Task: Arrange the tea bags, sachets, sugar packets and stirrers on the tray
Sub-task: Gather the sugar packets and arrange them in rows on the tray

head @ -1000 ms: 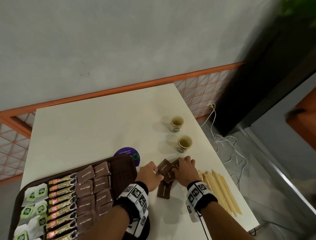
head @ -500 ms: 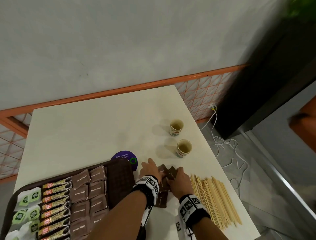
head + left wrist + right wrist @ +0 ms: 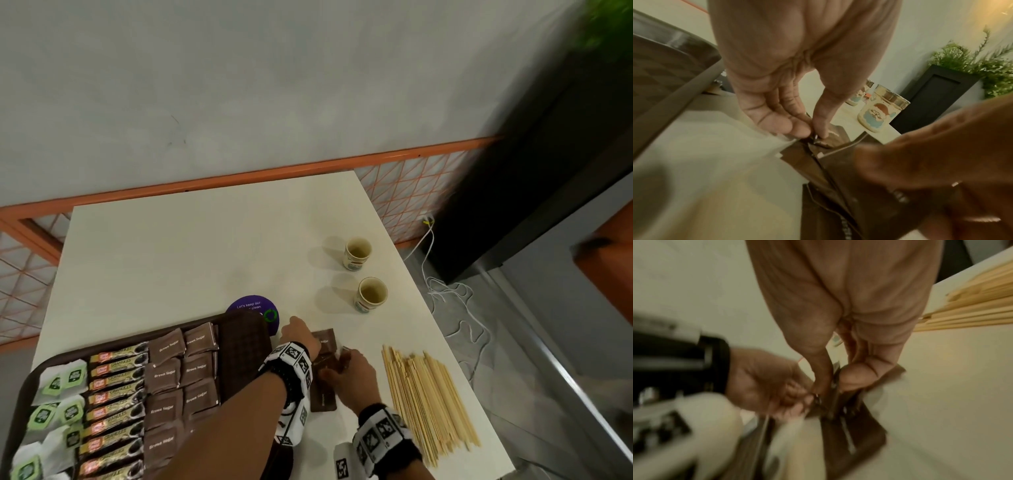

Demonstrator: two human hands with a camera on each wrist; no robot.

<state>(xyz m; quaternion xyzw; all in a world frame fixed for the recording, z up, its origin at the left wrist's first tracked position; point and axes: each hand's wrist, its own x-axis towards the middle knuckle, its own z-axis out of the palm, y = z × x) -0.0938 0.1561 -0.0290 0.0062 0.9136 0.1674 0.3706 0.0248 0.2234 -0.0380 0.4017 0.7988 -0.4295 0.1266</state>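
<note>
A dark brown tray [image 3: 243, 346] at the lower left holds green tea bags [image 3: 58, 387], a column of granule sachets [image 3: 116, 377] and rows of brown sugar packets [image 3: 185, 370]. Just right of the tray, loose brown sugar packets [image 3: 325, 342] lie on the white table. My left hand [image 3: 301, 337] pinches the edge of one packet [image 3: 830, 139] between thumb and fingers. My right hand [image 3: 352, 371] pinches another packet [image 3: 835, 381], held on edge above those lying flat. A pile of wooden stirrers [image 3: 428, 401] lies to the right of both hands.
Two small cups [image 3: 358, 253] [image 3: 371, 294] stand behind the hands, and a purple round coaster [image 3: 253, 306] peeks out at the tray's far corner. The table's right edge runs just past the stirrers. White cables lie on the floor to the right.
Both hands have drawn the scattered packets together. The right hand has slid back toward me and now lifts a packet on edge; the left hand has closed on a packet's edge.
</note>
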